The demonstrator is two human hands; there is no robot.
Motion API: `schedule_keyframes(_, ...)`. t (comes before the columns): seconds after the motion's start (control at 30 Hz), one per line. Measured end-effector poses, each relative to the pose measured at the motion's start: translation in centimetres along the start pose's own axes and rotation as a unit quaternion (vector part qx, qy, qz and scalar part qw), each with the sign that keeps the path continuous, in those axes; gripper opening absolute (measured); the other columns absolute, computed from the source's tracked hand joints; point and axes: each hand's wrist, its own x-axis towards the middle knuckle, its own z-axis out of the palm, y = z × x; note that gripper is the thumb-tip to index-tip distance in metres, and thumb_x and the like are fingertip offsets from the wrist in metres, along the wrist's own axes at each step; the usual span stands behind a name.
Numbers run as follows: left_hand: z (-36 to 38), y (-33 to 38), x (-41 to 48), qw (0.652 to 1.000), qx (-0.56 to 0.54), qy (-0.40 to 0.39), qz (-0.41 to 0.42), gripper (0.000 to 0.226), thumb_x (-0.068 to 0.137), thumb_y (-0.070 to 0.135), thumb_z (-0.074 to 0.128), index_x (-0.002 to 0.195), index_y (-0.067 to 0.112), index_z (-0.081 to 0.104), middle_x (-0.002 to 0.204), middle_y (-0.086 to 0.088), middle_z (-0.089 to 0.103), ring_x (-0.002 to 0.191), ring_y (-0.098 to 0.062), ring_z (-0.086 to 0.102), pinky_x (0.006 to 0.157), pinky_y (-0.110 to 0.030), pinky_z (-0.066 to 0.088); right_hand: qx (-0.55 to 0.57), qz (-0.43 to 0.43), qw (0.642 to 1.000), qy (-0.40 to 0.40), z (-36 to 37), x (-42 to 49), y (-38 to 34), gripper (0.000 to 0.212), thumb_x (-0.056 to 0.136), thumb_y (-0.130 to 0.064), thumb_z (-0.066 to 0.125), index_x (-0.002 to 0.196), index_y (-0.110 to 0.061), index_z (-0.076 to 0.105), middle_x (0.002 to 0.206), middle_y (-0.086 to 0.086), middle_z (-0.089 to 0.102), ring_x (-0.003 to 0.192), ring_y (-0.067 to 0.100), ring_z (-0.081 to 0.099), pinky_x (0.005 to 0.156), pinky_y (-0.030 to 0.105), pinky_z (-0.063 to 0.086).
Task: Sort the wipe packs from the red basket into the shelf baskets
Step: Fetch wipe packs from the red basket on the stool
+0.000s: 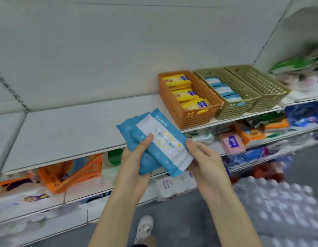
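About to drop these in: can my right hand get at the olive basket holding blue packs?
Probably yes: the olive basket is open-topped at the shelf front, with nothing between it and the right hand, which grips a wipe pack.

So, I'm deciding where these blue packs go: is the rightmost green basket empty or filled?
Apparently empty: the rightmost green basket shows only its perforated inner walls, with no packs inside; its floor is partly hidden.

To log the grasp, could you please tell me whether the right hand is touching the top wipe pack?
Touching: in the head view the right hand sets its thumb tip on the top wipe pack at its edge, fingers under it.
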Motion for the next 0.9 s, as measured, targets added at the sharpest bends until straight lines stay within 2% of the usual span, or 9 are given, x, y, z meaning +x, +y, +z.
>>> schedule_keyframes(0.1,2.5,-0.7,3.8,0.999,0.038,-0.004,-0.030,0.034,0.074,0.024,0.065,0.108,0.020,0.064,0.103,-0.003,0.074,0.094,-0.018,0.071,0.072,-0.032,0.059,0.012,-0.007,0.999,0.030,-1.8,3.0,-2.2,0.024,0.065,-0.022,0.070,0.083,-0.005,0.071,0.081,0.009,0.073,0.061,0.012,0.066,0.049,0.021,0.052)
schedule_keyframes(0.27,7.5,-1.9,11.1,0.996,0.084,-0.028,-0.034,0.030,0.075,0.021,0.065,0.105,0.017,0.065,0.101,-0.005,0.075,0.090,-0.021,0.072,0.070,-0.033,0.060,0.032,-0.035,0.993,0.108,-3.6,8.9,-5.5,0.020,0.059,-0.025,0.073,0.075,-0.014,0.072,0.078,0.007,0.073,0.062,0.014,0.066,0.055,0.026,0.053)
schedule_keyframes(0.37,10.7,-2.2,14.7,0.996,0.083,-0.034,-0.013,0.035,0.075,0.022,0.065,0.109,0.014,0.064,0.103,-0.006,0.074,0.093,-0.023,0.071,0.070,-0.034,0.059,0.083,-0.031,0.991,0.097,-3.6,11.7,-7.0,0.031,0.065,-0.024,0.071,0.094,-0.012,0.071,0.094,0.007,0.075,0.081,0.019,0.071,0.070,0.034,0.057)
schedule_keyframes(0.43,12.6,-2.7,16.6,0.996,0.081,-0.045,0.000,0.032,0.077,0.020,0.063,0.108,0.013,0.064,0.101,-0.005,0.074,0.091,-0.022,0.072,0.064,-0.030,0.059,0.090,-0.029,0.993,0.068,-3.4,13.2,-7.9,0.038,0.068,-0.022,0.068,0.104,-0.010,0.067,0.100,0.005,0.074,0.088,0.017,0.071,0.068,0.029,0.059)
schedule_keyframes(0.5,14.2,-3.4,18.4,0.995,0.088,-0.051,0.003,0.036,0.076,0.020,0.063,0.112,0.012,0.063,0.103,-0.006,0.074,0.092,-0.022,0.072,0.064,-0.030,0.059,0.076,-0.028,0.995,0.064,-3.7,14.8,-8.8,0.036,0.068,-0.022,0.067,0.103,-0.012,0.068,0.100,0.003,0.074,0.085,0.015,0.071,0.062,0.024,0.056)
schedule_keyframes(0.63,16.4,-4.9,21.4,0.991,0.124,-0.052,-0.017,0.044,0.075,0.022,0.064,0.119,0.017,0.061,0.109,-0.002,0.073,0.099,-0.019,0.070,0.078,-0.033,0.059,0.068,-0.033,0.994,0.076,-6.9,18.6,-10.9,0.031,0.075,-0.022,0.063,0.105,-0.015,0.066,0.100,0.004,0.074,0.083,0.016,0.072,0.059,0.027,0.058)
schedule_keyframes(0.77,18.0,-5.4,25.1,0.994,0.099,-0.016,-0.033,0.016,0.086,0.014,0.060,0.098,0.021,0.065,0.087,0.003,0.076,0.078,-0.013,0.073,0.060,-0.030,0.060,0.051,-0.070,0.988,0.127,-12.8,24.3,-15.1,0.019,0.088,-0.014,0.057,0.107,-0.015,0.063,0.098,0.002,0.074,0.078,0.017,0.072,0.053,0.023,0.055)
schedule_keyframes(0.83,18.8,-5.7,26.6,0.996,0.088,0.015,-0.015,0.017,0.088,0.007,0.057,0.094,0.021,0.065,0.079,0.005,0.076,0.070,-0.010,0.072,0.053,-0.025,0.057,0.004,-0.105,0.985,0.139,-15.8,28.0,-17.4,0.019,0.090,-0.009,0.057,0.107,-0.014,0.063,0.098,0.000,0.074,0.081,0.015,0.072,0.056,0.022,0.055)
schedule_keyframes(0.9,19.5,-6.3,27.5,0.996,0.076,0.050,-0.001,0.019,0.088,0.006,0.056,0.094,0.020,0.066,0.082,0.004,0.076,0.072,-0.011,0.073,0.055,-0.025,0.058,-0.076,-0.117,0.983,0.118,-17.9,32.0,-19.2,0.025,0.089,-0.002,0.058,0.112,-0.011,0.060,0.100,0.001,0.072,0.085,0.015,0.071,0.059,0.022,0.056)
